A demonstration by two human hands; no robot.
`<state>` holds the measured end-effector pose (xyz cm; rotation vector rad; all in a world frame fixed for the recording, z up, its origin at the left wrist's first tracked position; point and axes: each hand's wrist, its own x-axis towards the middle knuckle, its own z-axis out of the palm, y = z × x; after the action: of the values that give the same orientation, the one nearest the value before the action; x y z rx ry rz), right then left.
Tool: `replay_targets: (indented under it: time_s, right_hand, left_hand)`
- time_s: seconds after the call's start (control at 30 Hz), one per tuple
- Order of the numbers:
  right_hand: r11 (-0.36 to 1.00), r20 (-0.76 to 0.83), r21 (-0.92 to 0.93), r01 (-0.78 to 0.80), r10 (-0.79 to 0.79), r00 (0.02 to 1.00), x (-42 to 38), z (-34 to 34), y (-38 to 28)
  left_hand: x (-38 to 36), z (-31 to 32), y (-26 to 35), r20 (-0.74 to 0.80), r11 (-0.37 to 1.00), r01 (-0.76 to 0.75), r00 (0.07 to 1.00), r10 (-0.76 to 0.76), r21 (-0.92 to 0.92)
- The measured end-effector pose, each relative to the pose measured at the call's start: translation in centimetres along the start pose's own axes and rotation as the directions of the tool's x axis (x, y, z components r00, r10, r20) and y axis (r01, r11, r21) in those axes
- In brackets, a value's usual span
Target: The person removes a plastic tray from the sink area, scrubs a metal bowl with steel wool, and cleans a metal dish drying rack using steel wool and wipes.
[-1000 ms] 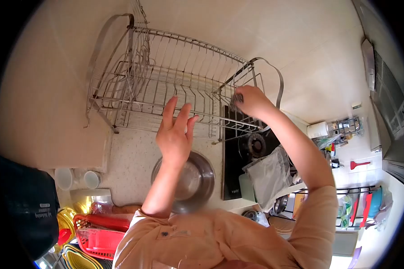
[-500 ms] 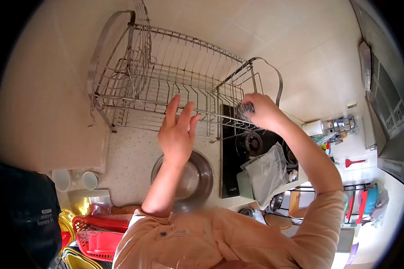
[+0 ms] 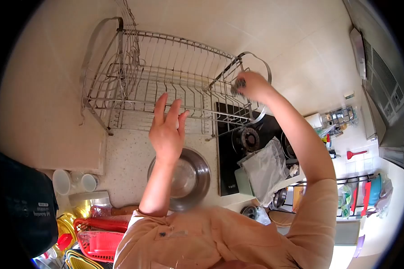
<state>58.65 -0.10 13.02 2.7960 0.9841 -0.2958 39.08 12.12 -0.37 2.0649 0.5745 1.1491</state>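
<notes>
A wire dish rack [image 3: 179, 107] stands on the speckled counter against the wall. My left hand [image 3: 167, 134] is at its front rail, fingers spread, with the fingertips over the wires. At the rack's right end, my right hand [image 3: 253, 86] is closed around a dark grey metallic scouring pad [image 3: 239, 85], which is against or close to the end wires; exact contact is blurred. Below the rack, a steel basin [image 3: 197, 179] sits on the counter, partly behind my left forearm.
A black gas stove [image 3: 229, 166] is right of the basin, with a plastic-wrapped box [image 3: 265, 168] on it. Two white cups [image 3: 61, 181] stand at the left. A red basket [image 3: 87, 244] is at the lower left. A range hood [image 3: 384, 71] hangs at the right.
My right hand has moved upward along the rack's right end with the scouring pad. The view has shifted slightly. My left hand stays at the front rail.
</notes>
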Motion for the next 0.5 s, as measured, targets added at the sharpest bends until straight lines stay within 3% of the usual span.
replay_targets:
  time_s: [0.03, 0.13, 0.23, 0.33, 0.37, 0.47, 0.5]
  right_hand:
    - [0.999, 0.106, -0.035, -0.028, 0.032, 0.994, -0.4, 0.7, 0.0]
    - [0.997, 0.066, -0.076, 0.004, 0.002, 0.998, 0.9, 3.3, 0.1]
    - [0.986, 0.057, -0.098, -0.137, 0.143, 0.988, 5.5, 6.3, 0.0]
    - [0.984, 0.067, -0.147, 0.105, -0.096, 0.993, 4.1, 5.0, 1.2]
    - [0.971, 0.144, -0.168, 0.169, -0.146, 0.979, 2.0, 1.7, -0.1]
    - [0.987, -0.056, -0.094, 0.129, -0.135, 0.989, 0.5, -1.5, -0.6]
    - [0.987, -0.131, 0.04, 0.154, -0.147, 0.98, 1.3, -1.0, -0.4]
  left_hand:
    - [0.0, 0.0, 0.0, 0.016, 1.0, 0.022, 1.0, -0.022, -0.015]
    - [-0.1, 0.2, 0.0, 0.032, 0.998, 0.054, 0.998, -0.053, -0.025]
    - [-0.1, 0.3, 0.3, 0.016, 0.999, 0.033, 0.999, -0.033, 0.0]
    - [-0.1, -0.2, 0.3, 0.046, 0.998, 0.065, 0.997, -0.065, -0.007]
    - [-0.1, -0.1, 0.2, 0.05, 0.998, 0.07, 0.996, -0.069, -0.012]
    - [-0.2, 0.1, 0.2, 0.019, 0.999, 0.05, 0.999, -0.049, -0.007]
    - [-0.1, 0.2, 0.3, 0.001, 1.0, 0.028, 1.0, -0.028, -0.002]
